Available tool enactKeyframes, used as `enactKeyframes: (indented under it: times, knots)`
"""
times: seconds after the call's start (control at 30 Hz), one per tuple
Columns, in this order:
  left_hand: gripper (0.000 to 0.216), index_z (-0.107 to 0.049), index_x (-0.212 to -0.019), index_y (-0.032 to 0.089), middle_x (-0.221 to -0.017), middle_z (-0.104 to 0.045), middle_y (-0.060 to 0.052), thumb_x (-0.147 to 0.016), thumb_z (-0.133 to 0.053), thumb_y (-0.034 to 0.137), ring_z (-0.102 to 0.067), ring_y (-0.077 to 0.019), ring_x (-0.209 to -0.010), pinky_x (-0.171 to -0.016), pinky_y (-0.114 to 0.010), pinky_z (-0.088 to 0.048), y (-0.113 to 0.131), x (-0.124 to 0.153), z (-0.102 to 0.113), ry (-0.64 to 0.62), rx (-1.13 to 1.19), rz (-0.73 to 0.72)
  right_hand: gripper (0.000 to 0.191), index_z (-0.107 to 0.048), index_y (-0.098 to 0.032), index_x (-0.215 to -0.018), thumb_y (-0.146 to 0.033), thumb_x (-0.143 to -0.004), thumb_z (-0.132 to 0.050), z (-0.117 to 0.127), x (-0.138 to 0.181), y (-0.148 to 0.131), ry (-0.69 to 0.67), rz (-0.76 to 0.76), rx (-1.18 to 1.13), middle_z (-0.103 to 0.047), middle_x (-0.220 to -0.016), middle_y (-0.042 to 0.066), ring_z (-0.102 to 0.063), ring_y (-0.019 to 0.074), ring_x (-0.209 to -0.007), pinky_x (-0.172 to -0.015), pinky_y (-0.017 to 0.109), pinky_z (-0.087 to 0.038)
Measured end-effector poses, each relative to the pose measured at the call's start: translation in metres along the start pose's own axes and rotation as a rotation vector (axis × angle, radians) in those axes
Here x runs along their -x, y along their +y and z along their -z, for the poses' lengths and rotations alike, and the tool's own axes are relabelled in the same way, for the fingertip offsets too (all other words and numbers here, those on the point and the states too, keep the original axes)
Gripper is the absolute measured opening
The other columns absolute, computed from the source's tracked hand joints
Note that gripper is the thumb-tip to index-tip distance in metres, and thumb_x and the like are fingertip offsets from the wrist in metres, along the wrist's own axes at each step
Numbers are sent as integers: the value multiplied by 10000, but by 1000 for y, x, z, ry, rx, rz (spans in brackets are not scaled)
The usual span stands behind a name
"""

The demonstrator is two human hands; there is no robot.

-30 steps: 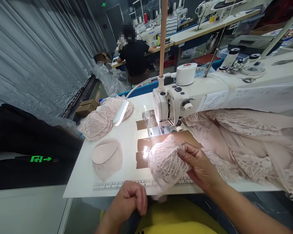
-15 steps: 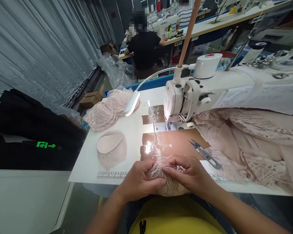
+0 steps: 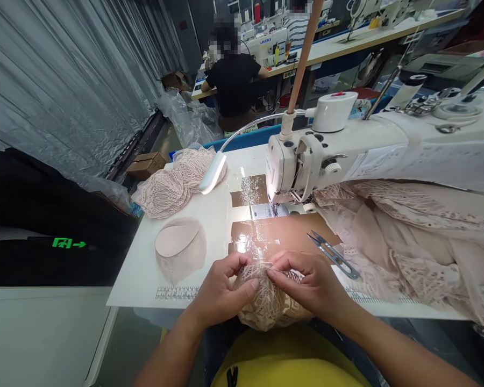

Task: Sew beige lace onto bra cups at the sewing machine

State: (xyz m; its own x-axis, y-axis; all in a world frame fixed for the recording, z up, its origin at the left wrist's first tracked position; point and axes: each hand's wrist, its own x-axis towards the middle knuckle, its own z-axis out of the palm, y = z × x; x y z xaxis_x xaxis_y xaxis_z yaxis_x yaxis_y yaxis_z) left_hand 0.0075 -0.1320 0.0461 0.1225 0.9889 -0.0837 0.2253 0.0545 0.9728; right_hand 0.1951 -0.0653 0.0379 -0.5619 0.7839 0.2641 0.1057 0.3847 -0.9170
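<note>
A rounded piece of pale pink lace fabric (image 3: 262,306) hangs between my hands at the table's front edge. My left hand (image 3: 225,287) grips its left side, the thumb lying across the front. With thumb and forefinger, my right hand (image 3: 304,277) pinches the upper edge of the lace. Thread snips (image 3: 334,255) lie on the brown taped patch, just beyond my right hand. Ahead stands the white sewing machine (image 3: 302,166), its needle area above a metal plate (image 3: 266,211). The fingertips behind the lace are partly hidden.
Lace cups (image 3: 165,188) are piled at the back left, with a thin cup-shaped piece (image 3: 181,247) nearer. A lamp (image 3: 213,172) leans over the table. Pink lace cloth (image 3: 419,252) is heaped at right. A person (image 3: 236,80) sits at another machine beyond.
The lace between my hands has been opened out, showing a fuller rounded shape. My left fingers have risen along its edge. The view has shifted slightly.
</note>
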Motion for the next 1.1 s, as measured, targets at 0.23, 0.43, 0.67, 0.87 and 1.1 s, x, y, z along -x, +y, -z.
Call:
enactKeyframes:
  times: [0.23, 0.43, 0.67, 0.87, 1.1]
  knots:
    - [268, -612, -824, 106, -683, -491, -7, -845, -568, 370, -422, -98, -626, -572, -213, -344, -6, -12, -3, -111, 78, 95, 200, -615, -181, -645, -275, -821, -601, 2, -2, 4, -47, -67, 35, -660, -659, 6, -593, 131, -608, -570, 226, -430]
    - [264, -600, -784, 101, -661, -459, 0, -852, -563, 353, -397, -93, -618, -570, -216, -322, -3, -16, -4, -109, 13, 39, 175, -665, -175, -761, -326, -818, -597, 14, -10, 1, -193, -247, -27, -601, -652, -10, -489, 109, -582, -513, 207, -354]
    - [260, -611, -820, 101, -715, -503, -16, -803, -640, 359, -434, -99, -653, -608, -222, -353, -10, -25, -3, -202, 324, 116, 177, -643, -161, -704, -313, -787, -606, 21, -12, 1, -223, -294, -92, -523, -596, -26, -431, 95, -555, -511, 208, -324]
    - [274, -546, -707, 117, -603, -453, 26, -742, -695, 344, -392, -68, -550, -541, -197, -322, -24, -31, -26, -65, 585, 161, 243, -613, -147, -733, -385, -768, -650, 20, -17, 13, -265, -355, -384, -510, -626, -26, -441, 91, -573, -526, 207, -352]
    - [182, -579, -808, 153, -615, -540, 36, -741, -647, 309, -477, -92, -503, -532, -213, -386, 5, -31, 33, 445, 497, 110, 313, -643, -166, -891, -448, -756, -652, 54, -17, 23, -60, -373, -258, -652, -880, 61, -613, 176, -806, -694, 276, -502]
